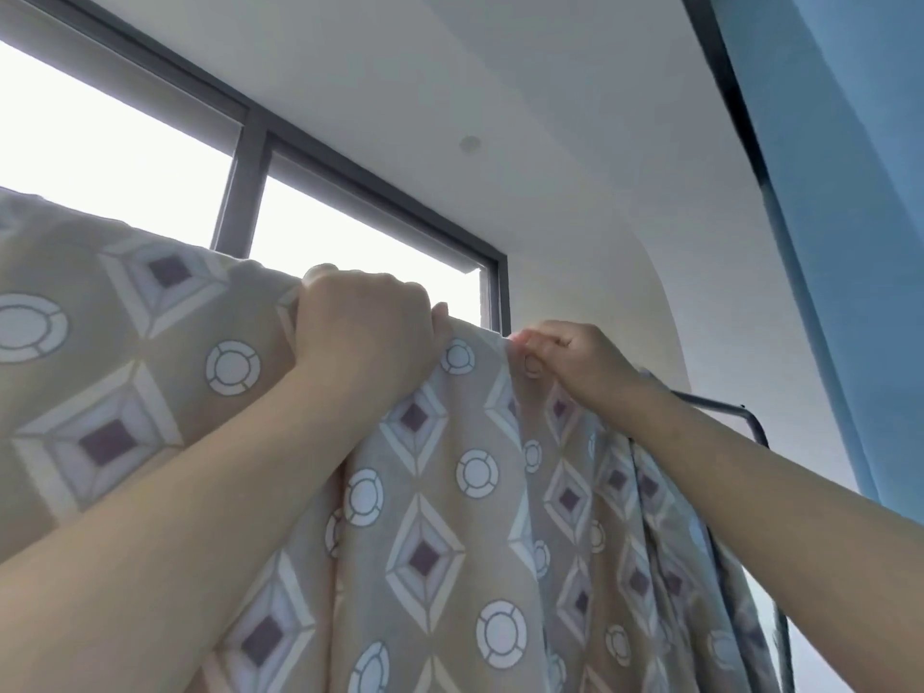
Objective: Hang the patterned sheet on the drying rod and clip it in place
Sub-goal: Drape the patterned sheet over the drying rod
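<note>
Two-handed hold on the patterned sheet [450,492], up at its top fold. Hangs draped over the drying rod [712,403]: beige cloth with diamonds and ringed circles, filling the view from 9 o'clock through 6 o'clock to about 4 o'clock, falling in loose vertical folds toward 5 o'clock. Shows bare dark metal of the rod only at 3 o'clock, past the cloth's right end, bending downward there.

Grips the top fold with the left hand [360,317] just left of centre: fingers clenched over the upper edge, knuckles toward the camera, thumb tip poking out on the 3 o'clock side against the cloth. Pinches the same edge with the right hand [575,357] just beside, toward 3 o'clock: thumb and forefinger closed on a small gather of fabric, other fingers curled in. Something small and pale at the pinch; cannot tell whether a clip or only cloth. Hands near each other, not touching, with a short taut stretch of edge between. Reaches up with both bare forearms, from 7 o'clock and from 4 o'clock.

Behind, at 10 to 12 o'clock, a bright window [125,132] with a dark frame [240,192]; at 12 to 1 o'clock a white ceiling [500,92] with a small round fitting [470,144]; at 2 o'clock a blue panel [825,192] with a dark edge.
</note>
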A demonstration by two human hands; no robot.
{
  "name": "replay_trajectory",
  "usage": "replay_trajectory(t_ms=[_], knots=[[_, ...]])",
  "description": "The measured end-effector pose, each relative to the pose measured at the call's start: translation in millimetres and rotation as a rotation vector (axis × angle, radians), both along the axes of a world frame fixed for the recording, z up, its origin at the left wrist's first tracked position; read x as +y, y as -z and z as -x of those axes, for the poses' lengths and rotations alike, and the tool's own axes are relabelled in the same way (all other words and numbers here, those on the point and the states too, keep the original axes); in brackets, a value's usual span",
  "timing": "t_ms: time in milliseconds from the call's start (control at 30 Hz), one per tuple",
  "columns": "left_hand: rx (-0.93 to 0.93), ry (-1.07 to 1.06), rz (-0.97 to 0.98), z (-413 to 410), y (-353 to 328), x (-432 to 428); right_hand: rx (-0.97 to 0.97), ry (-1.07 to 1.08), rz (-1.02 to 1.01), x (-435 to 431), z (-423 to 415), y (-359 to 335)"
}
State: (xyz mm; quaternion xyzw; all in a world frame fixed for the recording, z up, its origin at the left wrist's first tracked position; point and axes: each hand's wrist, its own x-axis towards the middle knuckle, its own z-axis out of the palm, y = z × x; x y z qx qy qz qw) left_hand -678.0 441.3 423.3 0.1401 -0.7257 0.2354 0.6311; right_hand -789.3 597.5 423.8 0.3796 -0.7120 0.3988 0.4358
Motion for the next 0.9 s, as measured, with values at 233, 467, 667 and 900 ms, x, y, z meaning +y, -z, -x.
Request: replay_trajectory(t_ms=[233, 467, 667, 900], knots=[[-0.003, 0.010, 0.025, -3.0, 1.3, 3.5, -0.094, 0.059, 0.081, 4.0, 16.3, -8.6], [0.036, 0.027, 0.078, -10.2, -1.6, 7.7, -0.152, 0.676, 0.120, 35.1, 33.6, -15.9], [0.044, 0.015, 0.075, -5.1, 2.3, 0.0, -0.092, -0.131, 0.022, -8.7, 4.1, -4.8], [0.042, 0.011, 0.123, -5.5, 2.5, 1.4, -0.175, 0.631, 0.002, 21.2, 26.7, -20.6]])
